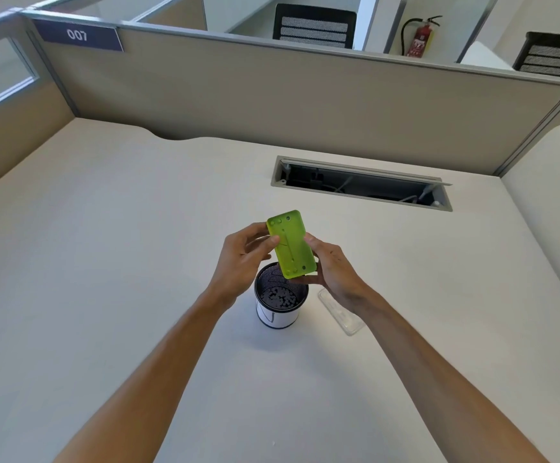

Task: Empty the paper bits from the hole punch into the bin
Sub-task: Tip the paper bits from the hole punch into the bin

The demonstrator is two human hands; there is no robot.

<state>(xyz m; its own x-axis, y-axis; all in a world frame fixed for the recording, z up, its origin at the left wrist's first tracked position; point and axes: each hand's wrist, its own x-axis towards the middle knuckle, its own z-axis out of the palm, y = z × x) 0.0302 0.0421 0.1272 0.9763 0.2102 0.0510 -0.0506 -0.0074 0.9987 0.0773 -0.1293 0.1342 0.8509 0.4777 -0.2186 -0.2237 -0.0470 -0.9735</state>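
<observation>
I hold a lime-green hole punch (291, 248) with its flat underside facing me, tilted above the bin. My left hand (243, 262) grips its left edge near the top, thumb on the face. My right hand (330, 269) holds its right edge and lower end. Directly below stands a small round bin (280, 315) with a black mesh rim and white wall. Dark paper bits (278, 297) lie on its bottom. A clear plastic cover (340, 312) lies flat on the desk just right of the bin, partly under my right wrist.
The pale desk (138, 262) is bounded by beige partition walls (271, 95) at the back and left. An open cable tray slot (362, 183) is cut into the desk behind my hands. A second desk section (546, 228) adjoins on the right.
</observation>
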